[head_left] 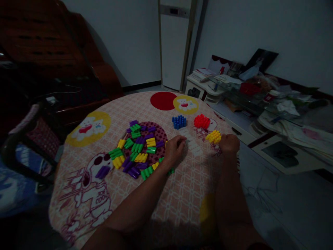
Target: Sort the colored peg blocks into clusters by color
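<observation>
My right hand (230, 143) is closed at the right side of the table, against the right edge of a cluster of yellow plastic pegs (213, 136). Whatever its fingers hold is hidden. My left hand (175, 151) hovers right of a loose spread of plastic pieces, its fingers curled together; I cannot make out anything in them. That spread mixes green pieces (137, 148), purple pieces (134, 172) and yellow pieces (141, 158), each like short joined tubes. Behind the hands stand a blue cluster (179, 122) and a red cluster (202, 121), grouped by colour.
A patterned cloth covers the round table (182, 201). Beyond its right edge is a cluttered glass-topped cabinet (234, 93). A chair (28, 146) and a wooden bench (85, 83) stand on the left. At the back is a tall white cabinet-like unit (173, 48).
</observation>
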Available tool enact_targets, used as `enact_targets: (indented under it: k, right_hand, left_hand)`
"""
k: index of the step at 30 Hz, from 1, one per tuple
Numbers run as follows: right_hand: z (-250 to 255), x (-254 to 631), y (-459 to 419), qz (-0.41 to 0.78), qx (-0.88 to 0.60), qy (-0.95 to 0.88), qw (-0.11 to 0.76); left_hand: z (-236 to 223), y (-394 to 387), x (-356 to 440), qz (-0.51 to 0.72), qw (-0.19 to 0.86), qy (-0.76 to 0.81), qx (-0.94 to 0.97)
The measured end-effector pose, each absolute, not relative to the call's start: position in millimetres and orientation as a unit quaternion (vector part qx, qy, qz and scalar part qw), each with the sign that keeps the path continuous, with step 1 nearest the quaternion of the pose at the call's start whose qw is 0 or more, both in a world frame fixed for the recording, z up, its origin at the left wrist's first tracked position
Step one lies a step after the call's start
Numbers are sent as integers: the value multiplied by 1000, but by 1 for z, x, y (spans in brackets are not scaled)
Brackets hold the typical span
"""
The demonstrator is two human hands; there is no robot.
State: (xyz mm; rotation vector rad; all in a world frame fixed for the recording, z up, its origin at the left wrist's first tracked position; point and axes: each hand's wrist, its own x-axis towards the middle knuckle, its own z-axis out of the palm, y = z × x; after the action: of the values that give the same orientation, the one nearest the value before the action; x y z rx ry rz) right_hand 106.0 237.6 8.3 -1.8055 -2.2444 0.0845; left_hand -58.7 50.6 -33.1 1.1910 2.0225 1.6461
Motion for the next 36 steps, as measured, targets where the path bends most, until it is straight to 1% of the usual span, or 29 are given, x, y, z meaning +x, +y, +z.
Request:
enact_targets:
  k: [2, 4, 7, 9, 12, 15, 18, 20, 24, 28, 32, 34, 36]
  right_hand:
    - [11, 106, 236, 18, -630, -761, 157]
    - [12, 102, 233, 10, -616, -757, 217]
    - [6, 87, 223, 52, -519, -785, 333]
    - [-1, 73, 212, 108, -434, -811, 378]
    - [-9, 53, 194, 174, -343, -844, 374]
    - [-13, 42, 183, 200, -299, -862, 358]
    - [-13, 40, 180, 214, -288, -865, 352]
    - [-13, 40, 181, 221, -288, -864, 348]
    - [-15, 38, 177, 237, -289, -868, 329]
    - [-17, 33, 168, 248, -277, -875, 310]
    - [-15, 28, 155, 320, -229, -870, 298]
    - [-13, 26, 147, 390, -199, -851, 289]
    - [-11, 24, 142, 466, -176, -823, 273]
  left_hand:
    - [-31, 50, -62, 571, 129, 698, 413]
    - [-28, 49, -67, 575, 119, 698, 410]
    - [-21, 47, -78, 581, 101, 703, 398]
    - [-14, 42, -89, 564, 85, 721, 393]
    - [-2, 26, -114, 483, 41, 782, 392]
    - [8, 1, -144, 340, 9, 861, 378]
    - [12, -20, -168, 220, 53, 910, 348]
    - [11, -25, -174, 196, 91, 911, 352]
    - [7, -21, -170, 205, 118, 887, 395]
    - [5, -13, -163, 235, 106, 870, 420]
    - [7, -4, -156, 359, 80, 841, 398]
    - [8, 3, -147, 443, 118, 790, 408]
    - [8, 12, -135, 513, 191, 718, 431]
